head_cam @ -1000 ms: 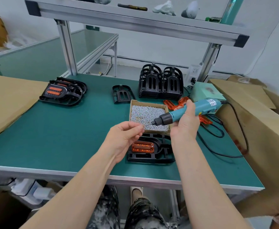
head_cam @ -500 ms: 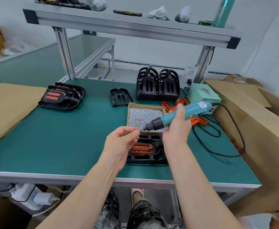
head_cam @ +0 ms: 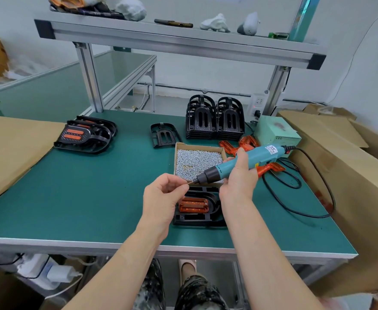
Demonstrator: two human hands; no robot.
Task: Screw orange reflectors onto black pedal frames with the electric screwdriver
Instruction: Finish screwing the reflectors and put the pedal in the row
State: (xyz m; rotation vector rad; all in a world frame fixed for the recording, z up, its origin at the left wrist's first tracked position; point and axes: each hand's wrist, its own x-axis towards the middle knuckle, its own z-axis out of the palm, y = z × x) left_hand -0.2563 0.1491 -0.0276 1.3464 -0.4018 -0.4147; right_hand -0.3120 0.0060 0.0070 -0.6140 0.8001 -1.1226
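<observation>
My right hand [head_cam: 239, 182] grips the teal electric screwdriver [head_cam: 239, 163], its tip pointing left. My left hand [head_cam: 163, 195] pinches something tiny, apparently a screw, right at the bit tip [head_cam: 191, 182]. Below both hands a black pedal frame [head_cam: 198, 212] lies on the green table [head_cam: 83, 193] with an orange reflector [head_cam: 193, 204] seated in it. A cardboard box of silver screws [head_cam: 197, 162] sits just behind. Loose orange reflectors [head_cam: 243, 144] lie to the right of the box.
Two stacks of black frames [head_cam: 214, 118] stand at the back, one single frame [head_cam: 164, 135] before them. Finished pedals with reflectors [head_cam: 85, 135] lie at the left. A green power box [head_cam: 276, 133] and black cable [head_cam: 306, 198] are at right, cardboard [head_cam: 351, 175] beyond.
Both hands have stayed together above the pedal frame. The left fingers have closed in to touch the screwdriver's bit tip.
</observation>
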